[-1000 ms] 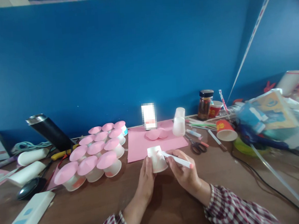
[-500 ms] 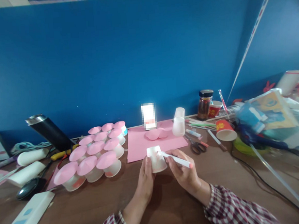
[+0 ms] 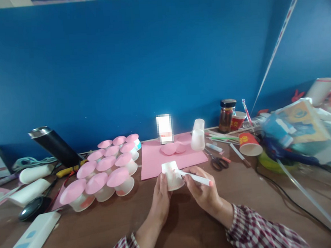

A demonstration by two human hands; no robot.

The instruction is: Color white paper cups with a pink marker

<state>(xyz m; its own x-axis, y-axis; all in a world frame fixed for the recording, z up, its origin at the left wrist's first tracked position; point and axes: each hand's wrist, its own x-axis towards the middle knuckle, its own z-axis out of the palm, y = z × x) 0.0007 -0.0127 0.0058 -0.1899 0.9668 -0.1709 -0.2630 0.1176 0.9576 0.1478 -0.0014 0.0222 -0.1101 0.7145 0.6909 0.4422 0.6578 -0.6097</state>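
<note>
My left hand [image 3: 160, 194] is closed around the left side of a white paper cup [image 3: 173, 180], held upside down with its rim toward me. In my right hand [image 3: 203, 191] is a white marker [image 3: 198, 178] with a red end, its tip at the cup's side. Beyond the cup lies a sheet of pink paper [image 3: 151, 163] with pink paper cones [image 3: 168, 149] on it. To the left stand several upturned cups topped with pink cones [image 3: 96, 182].
Stacked white cups [image 3: 197, 140], scissors [image 3: 219, 162], another marker [image 3: 240, 155] and a red paper cup [image 3: 249, 143] lie to the right. A black flask [image 3: 55, 146] and a white power strip [image 3: 29, 239] are on the left. A blue partition [image 3: 150, 64] rises behind.
The cup in my left hand has shifted very slightly left, and the marker has moved a little with it. Everything else looks the same.
</note>
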